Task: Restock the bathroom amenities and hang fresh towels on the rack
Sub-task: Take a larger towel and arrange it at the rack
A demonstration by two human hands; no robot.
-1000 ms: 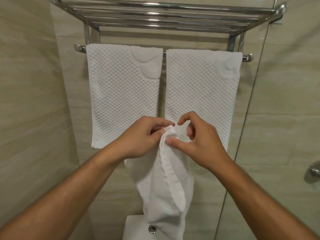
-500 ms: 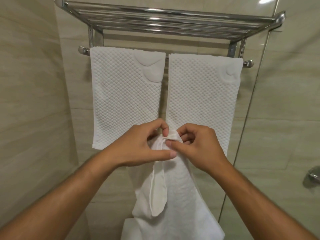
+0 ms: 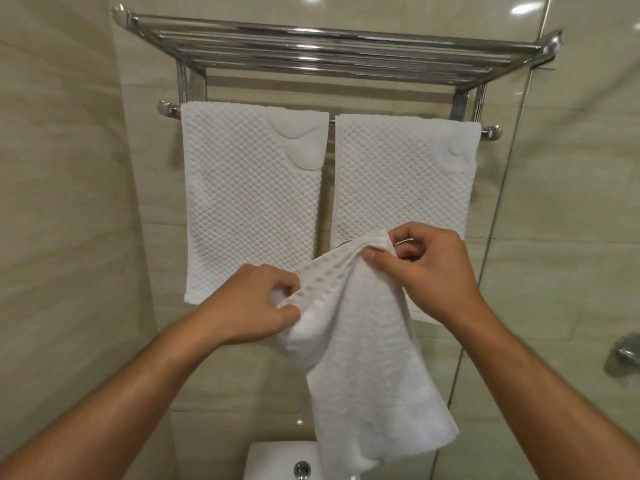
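A chrome towel rack (image 3: 332, 46) is fixed to the tiled wall, with a shelf of bars on top and a rail below. Two white waffle towels hang side by side on the rail: the left towel (image 3: 249, 202) and the right towel (image 3: 401, 181). In front of them I hold a third white towel (image 3: 367, 368) by its top edge. My left hand (image 3: 252, 306) pinches the edge at the lower left. My right hand (image 3: 429, 268) pinches it higher at the right. The rest of the towel hangs down loosely.
A white toilet cistern (image 3: 273, 462) with a chrome flush button (image 3: 302, 468) sits below. A glass shower panel (image 3: 491, 237) stands at the right, with a chrome fitting (image 3: 625, 351) behind it. Beige tiled walls close in the left side and back.
My hands have drawn apart along the towel's top edge, the right one rising to the right and the left one dropping to the left. The towel has spread out between them.
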